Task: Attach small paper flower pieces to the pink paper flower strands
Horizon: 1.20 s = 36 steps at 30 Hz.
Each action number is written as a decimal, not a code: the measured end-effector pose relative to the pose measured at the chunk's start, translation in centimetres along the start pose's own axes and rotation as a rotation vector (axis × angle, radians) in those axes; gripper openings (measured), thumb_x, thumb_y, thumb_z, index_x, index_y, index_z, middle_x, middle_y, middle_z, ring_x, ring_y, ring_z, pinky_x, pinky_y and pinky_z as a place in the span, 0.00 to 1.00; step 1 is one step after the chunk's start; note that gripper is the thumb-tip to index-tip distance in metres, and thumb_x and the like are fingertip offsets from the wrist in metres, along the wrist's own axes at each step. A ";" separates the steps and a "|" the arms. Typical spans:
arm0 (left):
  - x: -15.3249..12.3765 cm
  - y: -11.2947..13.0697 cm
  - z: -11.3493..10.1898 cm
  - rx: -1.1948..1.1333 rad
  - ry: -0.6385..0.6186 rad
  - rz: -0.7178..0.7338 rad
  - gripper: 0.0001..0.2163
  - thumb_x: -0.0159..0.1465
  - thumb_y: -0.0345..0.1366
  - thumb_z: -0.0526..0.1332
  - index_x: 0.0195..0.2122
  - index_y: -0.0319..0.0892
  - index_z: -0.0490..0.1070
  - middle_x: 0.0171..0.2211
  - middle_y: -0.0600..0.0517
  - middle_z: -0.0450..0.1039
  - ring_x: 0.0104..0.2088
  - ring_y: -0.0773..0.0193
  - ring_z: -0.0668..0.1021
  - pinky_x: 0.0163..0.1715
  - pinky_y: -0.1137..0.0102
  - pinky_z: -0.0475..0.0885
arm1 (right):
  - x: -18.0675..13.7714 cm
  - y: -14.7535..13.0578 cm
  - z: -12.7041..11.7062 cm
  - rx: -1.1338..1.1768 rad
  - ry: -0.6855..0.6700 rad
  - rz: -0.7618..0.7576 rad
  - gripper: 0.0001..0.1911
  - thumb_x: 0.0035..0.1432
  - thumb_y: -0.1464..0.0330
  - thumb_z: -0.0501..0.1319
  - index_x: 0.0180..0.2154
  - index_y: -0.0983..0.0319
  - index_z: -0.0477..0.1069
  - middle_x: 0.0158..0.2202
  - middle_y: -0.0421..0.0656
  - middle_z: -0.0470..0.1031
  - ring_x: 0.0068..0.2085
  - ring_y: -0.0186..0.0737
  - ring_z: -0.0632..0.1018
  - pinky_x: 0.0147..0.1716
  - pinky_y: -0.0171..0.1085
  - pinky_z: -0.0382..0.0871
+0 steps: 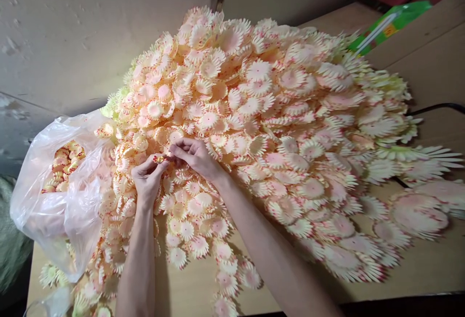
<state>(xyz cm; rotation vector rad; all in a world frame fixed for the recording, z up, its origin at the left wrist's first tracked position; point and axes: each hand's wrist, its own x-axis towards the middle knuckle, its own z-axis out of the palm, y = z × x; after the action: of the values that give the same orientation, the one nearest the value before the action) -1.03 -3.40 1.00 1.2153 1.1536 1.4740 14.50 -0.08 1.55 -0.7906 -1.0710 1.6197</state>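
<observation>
So, nearest to us were our two bare forearms coming up over the worktop (pixel 428 268), a plain tan board with loose flowers scattered along its front edge. Our left hand (pixel 147 181) and right hand (pixel 198 158) met just in front of the big heap, fingertips together. Between them we had one small flower piece (pixel 160 159), yellowish with a bit of red, pinched from both sides. The left fingers (pixel 154 166) were closed on it from below and the right ones were narrowed onto it from above. It sat just over the near-left slope of the heap, held up by nothing but our fingertips as far as we could tell.

Our guess is that it weighed next to nothing and was soft and floppy, with thin petals that would crease or tear if squeezed hard. The best grip looked like the centre disc, thumb and forefinger, since the fringe would just bend away.

Behind the hands, the heap of flowers (pixel 276 113) covered most of the worktop, cream and pink, with bigger ones out on the right. To the left, a clear plastic bag (pixel 54 210) lay touching the heap, with more small pieces inside. Farther back on the right were a green packet (pixel 388 26) and a black cable (pixel 436 107), then a pale, scuffed wall (pixel 90 31).
</observation>
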 end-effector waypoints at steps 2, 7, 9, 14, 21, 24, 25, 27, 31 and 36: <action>0.1 0.1 0.1 0.044 -0.010 0.038 0.11 0.54 0.36 0.73 0.38 0.43 0.83 0.38 0.48 0.82 0.40 0.63 0.80 0.45 0.70 0.75 | -0.1 -0.2 0.1 0.019 -0.013 0.001 0.21 0.50 0.52 0.70 0.32 0.64 0.74 0.28 0.40 0.75 0.27 0.30 0.73 0.26 0.30 0.69; 0.6 0.1 0.0 0.100 -0.086 0.137 0.24 0.49 0.35 0.76 0.48 0.49 0.80 0.50 0.45 0.78 0.55 0.56 0.75 0.58 0.60 0.71 | -0.3 -0.8 0.2 0.040 -0.115 0.066 0.26 0.41 0.55 0.76 0.37 0.65 0.75 0.31 0.42 0.77 0.32 0.33 0.76 0.33 0.32 0.73; 0.7 0.0 0.0 0.114 -0.156 0.154 0.24 0.49 0.36 0.76 0.49 0.49 0.79 0.52 0.45 0.77 0.57 0.55 0.73 0.59 0.58 0.70 | -0.4 -1.0 0.2 0.045 -0.159 0.082 0.24 0.41 0.58 0.76 0.36 0.65 0.76 0.28 0.39 0.74 0.29 0.31 0.74 0.31 0.31 0.70; 0.6 0.2 -0.1 0.118 -0.212 0.150 0.24 0.50 0.35 0.76 0.49 0.49 0.79 0.51 0.45 0.78 0.56 0.55 0.74 0.57 0.60 0.71 | -0.9 -1.1 -0.1 -0.023 -0.213 0.052 0.16 0.50 0.59 0.71 0.28 0.66 0.74 0.22 0.36 0.68 0.24 0.28 0.67 0.24 0.31 0.63; 0.4 0.2 -0.3 -0.028 -0.217 -0.016 0.29 0.45 0.33 0.78 0.50 0.48 0.79 0.51 0.45 0.78 0.50 0.56 0.78 0.51 0.65 0.75 | -1.0 -1.2 -0.4 -0.110 -0.297 0.041 0.17 0.57 0.56 0.66 0.27 0.65 0.74 0.25 0.40 0.72 0.27 0.30 0.71 0.28 0.33 0.65; 0.5 0.4 -0.4 0.000 -0.213 -0.014 0.26 0.47 0.33 0.77 0.49 0.48 0.79 0.48 0.46 0.79 0.47 0.59 0.79 0.49 0.67 0.75 | -1.0 -0.9 -0.4 -0.105 -0.321 0.028 0.19 0.58 0.56 0.65 0.26 0.64 0.73 0.25 0.40 0.73 0.27 0.30 0.72 0.29 0.33 0.66; 0.5 0.4 -0.4 0.015 -0.209 -0.007 0.25 0.48 0.33 0.77 0.48 0.47 0.80 0.48 0.46 0.80 0.46 0.59 0.79 0.48 0.67 0.75 | -1.0 -0.9 -0.4 -0.106 -0.322 0.024 0.19 0.58 0.55 0.65 0.26 0.64 0.73 0.25 0.40 0.73 0.27 0.30 0.71 0.29 0.33 0.66; 0.4 0.6 -0.3 0.040 -0.193 0.014 0.22 0.48 0.35 0.76 0.46 0.45 0.81 0.46 0.45 0.80 0.47 0.58 0.79 0.48 0.67 0.74 | -1.0 -0.8 -0.2 -0.115 -0.297 0.019 0.21 0.58 0.53 0.65 0.26 0.64 0.73 0.24 0.39 0.72 0.26 0.30 0.71 0.28 0.32 0.66; 0.3 0.6 -0.1 0.049 -0.106 0.015 0.17 0.50 0.37 0.75 0.41 0.43 0.83 0.42 0.46 0.81 0.44 0.57 0.80 0.46 0.66 0.75 | -1.0 -0.9 0.1 -0.128 -0.269 0.023 0.27 0.56 0.46 0.63 0.24 0.64 0.75 0.23 0.42 0.74 0.25 0.32 0.73 0.28 0.34 0.70; 0.4 0.3 -0.1 0.100 -0.112 0.178 0.09 0.55 0.35 0.72 0.38 0.46 0.83 0.39 0.48 0.82 0.43 0.57 0.82 0.47 0.63 0.77 | -0.9 -0.8 0.0 -0.094 -0.284 0.045 0.30 0.55 0.43 0.61 0.29 0.65 0.78 0.26 0.46 0.78 0.28 0.36 0.78 0.31 0.37 0.75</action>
<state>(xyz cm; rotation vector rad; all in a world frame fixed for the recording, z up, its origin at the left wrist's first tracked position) -1.24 -3.12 1.38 1.4822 1.0770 1.4718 15.06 -0.87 2.31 -0.6612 -1.3458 1.7666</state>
